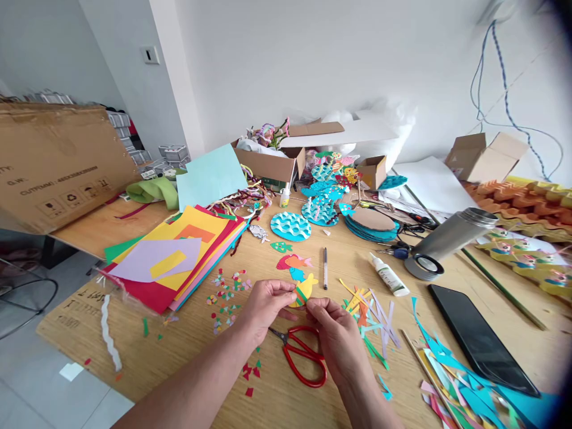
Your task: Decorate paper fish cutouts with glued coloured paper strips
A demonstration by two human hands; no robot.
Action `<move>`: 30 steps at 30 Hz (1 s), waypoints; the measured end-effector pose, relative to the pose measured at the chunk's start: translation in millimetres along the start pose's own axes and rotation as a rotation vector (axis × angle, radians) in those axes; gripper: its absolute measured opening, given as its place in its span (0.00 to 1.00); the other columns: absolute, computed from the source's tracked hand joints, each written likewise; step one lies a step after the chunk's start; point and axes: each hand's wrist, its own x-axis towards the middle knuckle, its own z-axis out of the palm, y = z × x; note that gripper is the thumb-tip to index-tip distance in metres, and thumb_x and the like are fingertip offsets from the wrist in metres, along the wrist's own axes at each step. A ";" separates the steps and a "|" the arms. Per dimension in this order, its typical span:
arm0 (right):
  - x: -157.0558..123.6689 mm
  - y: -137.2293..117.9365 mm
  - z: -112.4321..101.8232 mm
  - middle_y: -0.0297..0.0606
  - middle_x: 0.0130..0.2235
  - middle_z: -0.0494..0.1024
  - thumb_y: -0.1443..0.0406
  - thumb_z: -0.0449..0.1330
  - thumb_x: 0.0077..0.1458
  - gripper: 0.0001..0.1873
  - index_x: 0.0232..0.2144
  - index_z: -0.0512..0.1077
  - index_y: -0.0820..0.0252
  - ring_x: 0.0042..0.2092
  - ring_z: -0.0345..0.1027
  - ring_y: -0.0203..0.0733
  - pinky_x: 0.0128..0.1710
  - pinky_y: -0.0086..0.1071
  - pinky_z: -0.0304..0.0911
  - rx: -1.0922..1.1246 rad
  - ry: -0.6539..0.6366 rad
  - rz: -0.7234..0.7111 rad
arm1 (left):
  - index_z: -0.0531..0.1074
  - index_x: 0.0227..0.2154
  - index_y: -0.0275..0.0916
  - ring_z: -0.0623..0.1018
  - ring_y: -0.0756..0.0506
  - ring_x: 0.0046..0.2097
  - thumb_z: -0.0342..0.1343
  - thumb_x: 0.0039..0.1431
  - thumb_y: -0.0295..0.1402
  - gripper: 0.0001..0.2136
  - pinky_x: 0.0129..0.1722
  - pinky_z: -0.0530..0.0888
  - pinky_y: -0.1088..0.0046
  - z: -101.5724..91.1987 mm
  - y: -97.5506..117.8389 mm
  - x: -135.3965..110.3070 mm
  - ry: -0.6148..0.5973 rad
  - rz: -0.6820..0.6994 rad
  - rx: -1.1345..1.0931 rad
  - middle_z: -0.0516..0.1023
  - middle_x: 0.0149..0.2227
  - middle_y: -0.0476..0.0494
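Between my two hands is a yellow paper fish [308,285] with green and orange stripes across it. The fingers of my left hand [270,301] pinch its left edge. My right hand [333,322] grips the lower right edge with thumb and fingers. Red-handled scissors [306,356] lie on the table just below, partly behind my right hand. Right beyond the held fish are a blue paper fish [296,273] and a red and orange paper fish [288,261]. A green fish [281,246] lies a little farther off.
Paper strips [369,313] and a glue bottle [388,274] lie to the right, near a phone [480,333] and a steel flask [456,235]. Paper dots [227,292] and stacked coloured sheets [174,256] are on the left. A pen [325,268] and wavy blue discs [290,226] sit farther back.
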 end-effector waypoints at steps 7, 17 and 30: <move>-0.4 0.3 0.7 0.29 0.21 0.70 0.57 0.71 0.35 0.16 0.21 0.72 0.61 0.24 0.57 0.32 0.25 0.26 0.52 0.019 0.002 0.012 | 0.78 0.28 0.33 0.78 0.44 0.33 0.66 0.40 0.34 0.12 0.23 0.75 0.74 -0.6 -0.8 1.3 -0.009 -0.010 -0.012 0.80 0.34 0.39; -0.4 0.7 1.1 0.30 0.21 0.69 0.57 0.71 0.36 0.16 0.21 0.72 0.62 0.24 0.56 0.32 0.24 0.26 0.52 0.016 0.002 0.010 | 0.78 0.27 0.33 0.78 0.45 0.31 0.67 0.38 0.33 0.12 0.24 0.76 0.73 -0.5 -0.6 0.2 -0.001 -0.028 -0.047 0.79 0.30 0.41; -0.4 3.2 0.5 0.29 0.21 0.69 0.57 0.71 0.38 0.17 0.23 0.71 0.62 0.24 0.56 0.30 0.23 0.25 0.51 -0.003 -0.014 0.022 | 0.78 0.26 0.33 0.76 0.46 0.30 0.66 0.39 0.37 0.12 0.23 0.75 0.74 -0.4 -1.9 2.2 0.007 -0.006 -0.007 0.78 0.29 0.43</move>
